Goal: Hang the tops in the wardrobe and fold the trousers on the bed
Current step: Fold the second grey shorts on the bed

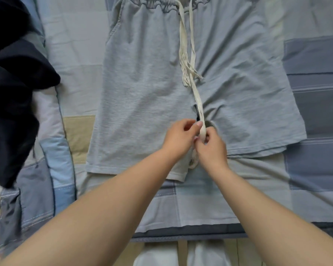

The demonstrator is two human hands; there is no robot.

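Nearest, both forearms reach out over the near edge of the bed (315, 116), whose patchwork cover of blue, grey and beige squares carries everything here. The hands meet at the middle, just over the crotch of the grey shorts (142, 104). The right hand (211, 146) has its fingers curled round the long end of the cream drawstring (198, 100), pinching it, and the left hand (179, 137) has thumb and fingertips closed on the same cord right beside it. The cord runs fairly straight from the grip toward the waistband, probably so that it can be straightened or tucked out of the way before folding. The shorts lie flat, front up, legs toward the person and spread a little apart, the near hems resting on the cover. Their cloth is soft jersey, lightly creased around the crotch. The cord's shorter end lies frayed on the front. Farther off, the gathered elastic waistband sits at the far edge. On the left, a dark garment (12, 93) lies heaped, apart from the shorts.
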